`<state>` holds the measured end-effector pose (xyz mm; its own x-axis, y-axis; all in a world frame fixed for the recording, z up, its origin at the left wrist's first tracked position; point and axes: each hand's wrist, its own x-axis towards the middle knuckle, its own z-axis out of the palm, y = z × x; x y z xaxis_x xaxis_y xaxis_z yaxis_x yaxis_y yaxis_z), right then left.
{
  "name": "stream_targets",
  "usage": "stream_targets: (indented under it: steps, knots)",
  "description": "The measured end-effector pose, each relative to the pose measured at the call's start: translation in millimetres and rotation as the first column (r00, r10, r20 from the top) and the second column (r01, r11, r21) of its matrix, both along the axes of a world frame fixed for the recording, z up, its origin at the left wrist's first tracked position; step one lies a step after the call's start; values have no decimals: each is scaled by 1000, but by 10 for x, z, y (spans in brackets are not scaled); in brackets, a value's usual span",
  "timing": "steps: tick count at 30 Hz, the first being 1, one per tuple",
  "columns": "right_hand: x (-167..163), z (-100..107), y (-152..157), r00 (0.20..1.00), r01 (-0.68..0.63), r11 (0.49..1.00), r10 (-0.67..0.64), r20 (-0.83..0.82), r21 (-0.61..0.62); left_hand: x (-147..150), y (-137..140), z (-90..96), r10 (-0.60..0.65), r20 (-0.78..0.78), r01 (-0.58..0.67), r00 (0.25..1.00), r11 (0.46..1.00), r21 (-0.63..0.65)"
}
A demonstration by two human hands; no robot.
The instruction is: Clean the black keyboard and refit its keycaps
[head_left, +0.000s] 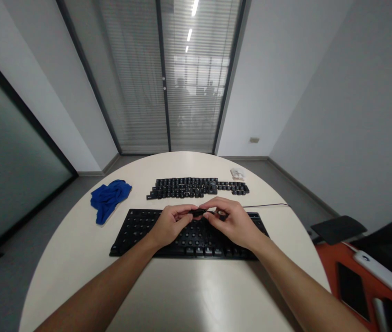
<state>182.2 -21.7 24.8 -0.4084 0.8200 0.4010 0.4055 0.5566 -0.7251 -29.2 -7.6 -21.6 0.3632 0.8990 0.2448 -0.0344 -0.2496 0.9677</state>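
Fingertips of my left hand (172, 223) and my right hand (229, 221) meet over a black keyboard (137, 233), both pinching one small dark piece (198, 212). It looks like a black keycap, though the fingers partly cover it. Much of the keyboard shows bare switch posts, with a few caps along its near edge. My hands and forearms hide part of its middle and right side. Just beyond my hands, loose black keycaps (182, 188) lie in rows on the table.
A crumpled blue cloth (110, 198) lies on the round cream table (78, 276), left. A small clear plastic bag (237, 174) sits at the back right. The cable (268, 204) runs off the right edge. An orange chair seat (330, 263) holds a phone (353, 289) and a white power strip (384, 274).
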Motion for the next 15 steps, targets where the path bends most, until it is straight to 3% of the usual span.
stream_targets:
  steps: [5, 15]
  knots:
    - [31, 4, 37, 1000, 15, 1000, -15, 25, 12, 21, 3, -35, -49, 50, 51, 998, 998, -34]
    - [133, -91, 105, 999, 28, 999, -26, 42, -47, 16, 50, -55, -7, -4, 7, 1000, 999, -44]
